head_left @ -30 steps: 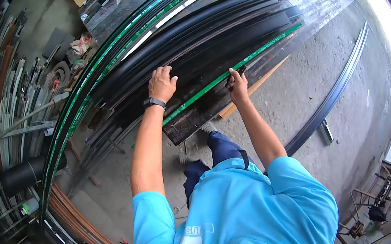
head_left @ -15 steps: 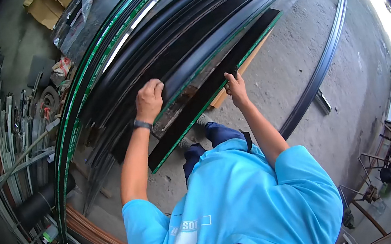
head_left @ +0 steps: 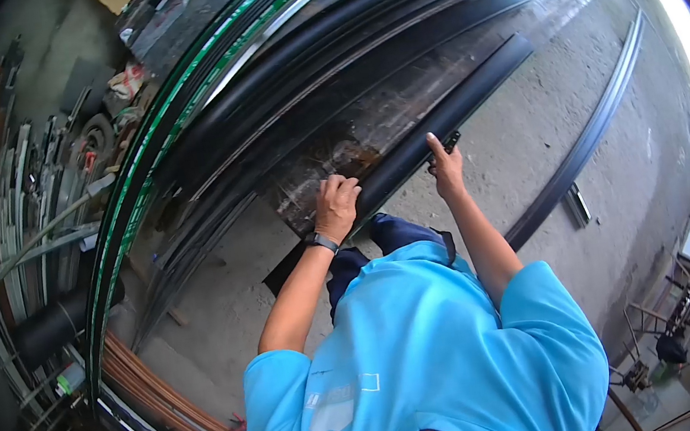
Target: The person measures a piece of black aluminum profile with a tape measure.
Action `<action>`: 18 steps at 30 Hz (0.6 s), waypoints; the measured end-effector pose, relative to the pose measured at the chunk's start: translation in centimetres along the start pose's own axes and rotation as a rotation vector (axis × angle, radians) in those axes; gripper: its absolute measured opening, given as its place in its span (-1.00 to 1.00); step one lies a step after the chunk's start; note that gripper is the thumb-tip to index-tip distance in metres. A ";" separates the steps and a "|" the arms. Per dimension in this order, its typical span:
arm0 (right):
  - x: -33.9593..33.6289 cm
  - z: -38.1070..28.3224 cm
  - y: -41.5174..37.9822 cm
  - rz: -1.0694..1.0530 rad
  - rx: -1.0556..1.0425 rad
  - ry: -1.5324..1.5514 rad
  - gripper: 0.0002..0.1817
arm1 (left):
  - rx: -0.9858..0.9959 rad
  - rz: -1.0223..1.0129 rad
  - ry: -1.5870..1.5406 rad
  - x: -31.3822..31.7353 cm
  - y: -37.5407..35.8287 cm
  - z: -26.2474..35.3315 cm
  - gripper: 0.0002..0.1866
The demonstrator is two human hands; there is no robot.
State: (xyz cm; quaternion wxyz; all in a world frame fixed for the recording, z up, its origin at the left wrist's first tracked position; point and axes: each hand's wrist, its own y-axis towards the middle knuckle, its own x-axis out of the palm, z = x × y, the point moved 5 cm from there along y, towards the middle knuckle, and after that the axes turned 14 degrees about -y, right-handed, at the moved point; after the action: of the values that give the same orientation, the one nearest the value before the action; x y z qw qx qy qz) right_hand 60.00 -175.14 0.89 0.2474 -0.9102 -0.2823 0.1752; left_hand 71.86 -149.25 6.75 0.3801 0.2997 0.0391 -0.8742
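A long black profile strip [head_left: 468, 92] slants across in front of my body at the near edge of the bench. My left hand [head_left: 337, 206], with a dark band on its wrist, has its fingers curled over the near part of this strip. My right hand [head_left: 446, 169] is closed round a small black object [head_left: 451, 142], close beside the strip's outer edge; its kind I cannot tell. Below my left wrist, the dark end of a strip [head_left: 285, 267] sticks out over the floor.
More black profiles [head_left: 326, 70] lie on the dark bench [head_left: 402, 116], beside green-edged strips [head_left: 166, 143]. A long dark profile [head_left: 583, 136] rests on the concrete floor at right, near a short offcut [head_left: 577, 207]. Bar stock [head_left: 8, 207] stands at left.
My left hand has moved right and toward me with a black strip, which now covers the green-edged one in front. My right hand has shifted slightly right and down, still closed.
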 end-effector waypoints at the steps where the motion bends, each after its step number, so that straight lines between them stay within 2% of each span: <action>1: 0.0 -0.2 0.1 -0.002 0.003 0.011 -0.63 | -0.040 -0.111 0.015 -0.4 0.4 -0.1 -0.65; 3: 0.1 -0.5 0.4 0.021 0.015 0.014 -0.73 | 0.052 0.026 0.114 -3.4 3.2 1.1 -0.49; 6: -0.1 -0.3 0.5 0.005 0.026 0.023 -0.74 | 0.096 0.165 0.375 -7.3 7.7 -0.2 -0.21; 9: -0.3 -0.5 0.0 -0.003 0.041 0.065 -0.74 | -0.064 -0.030 0.610 -8.7 10.5 -4.0 -0.05; 12: -0.7 -0.5 -0.4 -0.009 0.037 0.122 -0.74 | -0.257 -0.212 0.564 -8.4 11.3 -5.0 -0.08; 16: -1.6 -0.3 -0.4 -0.024 0.027 0.191 -0.75 | -0.144 -0.103 0.268 -9.3 10.8 -4.5 -0.20; 18: -1.8 -0.7 -0.6 -0.005 0.037 0.218 -0.75 | -0.156 -0.162 0.161 -10.1 11.6 -4.5 -0.21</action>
State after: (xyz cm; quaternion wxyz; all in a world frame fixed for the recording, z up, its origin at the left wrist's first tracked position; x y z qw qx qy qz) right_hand 58.64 -176.02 2.13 0.2940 -0.9184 -0.2526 0.0795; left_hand 87.40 -149.62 10.52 0.3259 0.3342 0.1614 -0.8695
